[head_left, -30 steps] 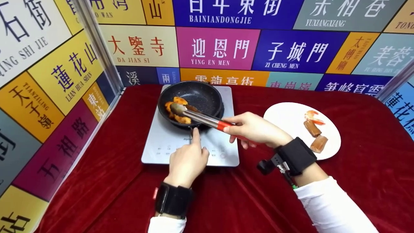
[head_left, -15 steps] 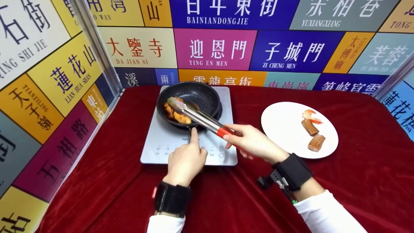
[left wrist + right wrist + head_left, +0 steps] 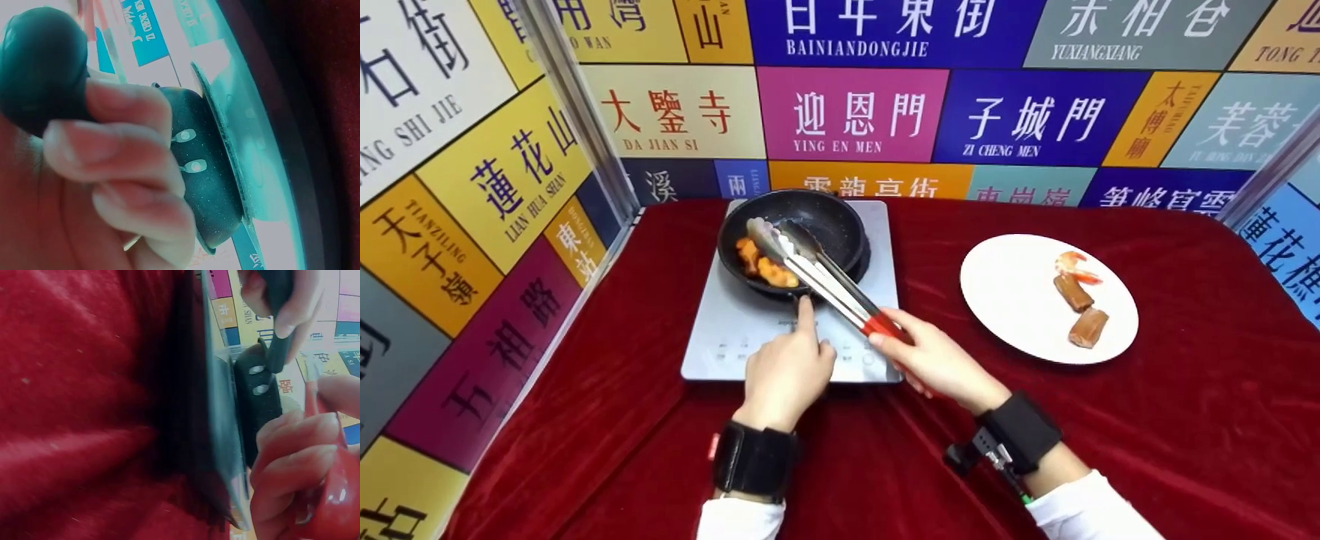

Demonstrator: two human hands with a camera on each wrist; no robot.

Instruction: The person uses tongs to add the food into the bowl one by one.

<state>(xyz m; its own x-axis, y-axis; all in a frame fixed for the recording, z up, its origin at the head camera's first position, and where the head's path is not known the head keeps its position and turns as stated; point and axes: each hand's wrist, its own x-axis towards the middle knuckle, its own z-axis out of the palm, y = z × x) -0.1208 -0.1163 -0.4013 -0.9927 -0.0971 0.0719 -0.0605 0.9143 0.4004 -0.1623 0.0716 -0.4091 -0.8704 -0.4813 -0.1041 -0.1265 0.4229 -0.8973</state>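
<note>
In the head view a black speckled frying pan point(image 3: 838, 225) sits on a flat induction cooktop point(image 3: 716, 322). My left hand point(image 3: 789, 375) grips the pan's handle, index finger stretched along it toward the pan. The left wrist view shows curled fingers around the dark handle point(image 3: 45, 67). My right hand point(image 3: 945, 364) holds metal tongs point(image 3: 826, 290) by their red grip point(image 3: 337, 500). Spread apart, the tongs' heads reach into the pan, one overlapping the orange-brown food pieces point(image 3: 776, 274) at its near left. Nothing shows between the heads.
To the right lies a white oval plate point(image 3: 1005, 296) bearing a shrimp point(image 3: 1076, 268) and two brown chunks point(image 3: 1087, 328). Dark red cloth point(image 3: 607, 390) covers the table. Panels with printed signs point(image 3: 851, 112) stand behind and at the left.
The tongs' heads have spread apart and shifted up slightly from the food. My right hand has moved nearer to me. The left hand keeps its grip on the pan's handle.
</note>
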